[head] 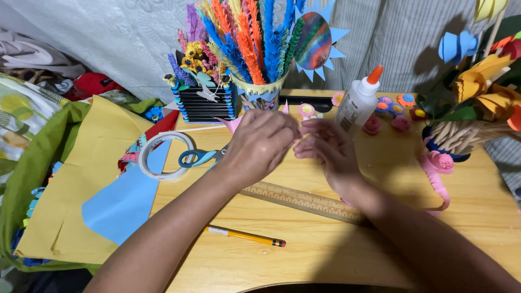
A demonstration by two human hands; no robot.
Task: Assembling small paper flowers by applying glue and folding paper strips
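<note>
Both hands mid-table (pixel 325 255). Left hand (pixel 259 145) and right hand (pixel 325 149) meet, fingers pinched together on something small, hidden. Ruler (pixel 304 199) just below; glue bottle (pixel 358 103) close behind. Bare wood toward near edge, by pencil (pixel 244 235).

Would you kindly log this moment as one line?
left hand: meets right hand over table | held item: hidden | nearby: scissors, ruler, glue bottle

Pale wooden bench (pixel 304 255); yellow pencil (pixel 245 236); blue-handled scissors (pixel 198 158); white glue bottle (pixel 358 102), orange cap; pink paper strip (pixel 437 182) at three o'clock.
</note>
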